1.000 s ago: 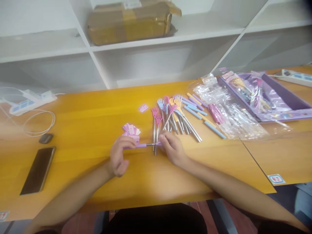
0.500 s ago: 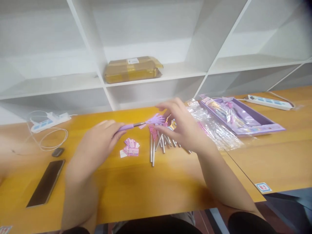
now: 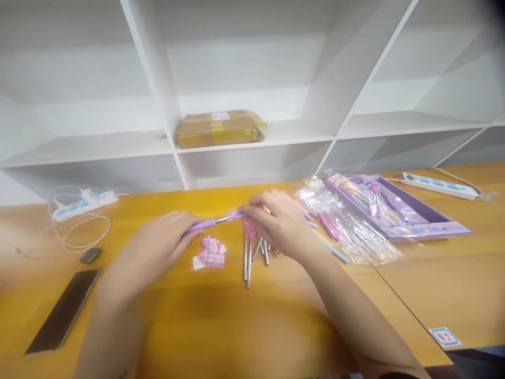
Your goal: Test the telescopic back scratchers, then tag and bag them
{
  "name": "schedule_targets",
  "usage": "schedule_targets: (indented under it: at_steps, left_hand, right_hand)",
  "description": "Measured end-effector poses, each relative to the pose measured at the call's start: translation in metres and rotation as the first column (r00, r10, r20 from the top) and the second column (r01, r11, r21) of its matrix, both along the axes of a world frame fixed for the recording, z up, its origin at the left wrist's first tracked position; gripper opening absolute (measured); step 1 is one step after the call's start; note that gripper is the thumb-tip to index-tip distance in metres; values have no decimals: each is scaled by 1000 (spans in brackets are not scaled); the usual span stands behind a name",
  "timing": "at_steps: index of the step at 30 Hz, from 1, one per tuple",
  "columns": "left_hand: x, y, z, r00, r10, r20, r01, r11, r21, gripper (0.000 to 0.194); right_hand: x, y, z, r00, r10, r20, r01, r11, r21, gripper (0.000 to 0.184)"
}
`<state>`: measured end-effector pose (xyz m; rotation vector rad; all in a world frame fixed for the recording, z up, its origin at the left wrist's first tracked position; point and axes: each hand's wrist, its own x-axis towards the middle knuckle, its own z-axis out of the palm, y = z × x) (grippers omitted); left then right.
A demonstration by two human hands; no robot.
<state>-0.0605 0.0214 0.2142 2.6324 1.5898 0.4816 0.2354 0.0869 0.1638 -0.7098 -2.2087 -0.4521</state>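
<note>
Between my hands, above the table, is a purple telescopic back scratcher [image 3: 204, 225] with a short metal shaft. My left hand [image 3: 165, 237] is closed round its handle end. At the other end my right hand [image 3: 280, 223] has its fingers closed on the hand-shaped head, which is mostly covered. Under and beside my right hand lie several metal rods with pink hand-shaped heads [image 3: 249, 231], partly hidden by it. A small pile of pink and white cards [image 3: 213, 253] lies left of the rods.
At the right are clear plastic bags [image 3: 355, 231], pink handles [image 3: 329, 225] and a purple box [image 3: 418, 210] with packaged items. A phone [image 3: 65, 310], a small black object [image 3: 90, 256] and a power strip [image 3: 84, 205] lie left. Another power strip [image 3: 440, 185] is far right. A carton [image 3: 219, 130] sits on the shelf.
My right hand has gone from open fingers near the back scratcher's head to closed on it. Both hands sit lower over the table, and the camera view has shifted slightly upward.
</note>
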Motion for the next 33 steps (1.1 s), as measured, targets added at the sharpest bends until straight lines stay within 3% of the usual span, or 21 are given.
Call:
schedule_targets:
  at_steps: [4, 10, 17, 22, 26, 33]
  left_hand:
    - [6, 3, -11, 999, 44, -19, -44, 998, -37, 44]
    - [14, 4, -31, 983, 43, -177, -6, 979, 204, 30]
    - [27, 9, -31, 980, 14, -197, 53, 941, 334, 26]
    - [34, 12, -41, 976, -47, -213, 139, 886, 442, 24]
    - [42, 14, -48, 971, -81, -224, 187, 842, 505, 17]
    - [47, 17, -50, 965, -59, -255, 193, 818, 542, 16]
  right_hand:
    - [-2, 3, -4, 999, 28, 33, -27, 999, -19, 22]
    - [-7, 3, -6, 997, 81, -5, -81, 989, -123, 16]
    - [-11, 2, -7, 991, 118, 56, -108, 983, -150, 17]
    - [-8, -3, -1, 983, 173, 56, -164, 977, -134, 18]
    - [-7, -6, 1, 988, 133, 84, -122, 985, -125, 17]
    - [-4, -5, -3, 985, 99, 143, -85, 991, -100, 18]
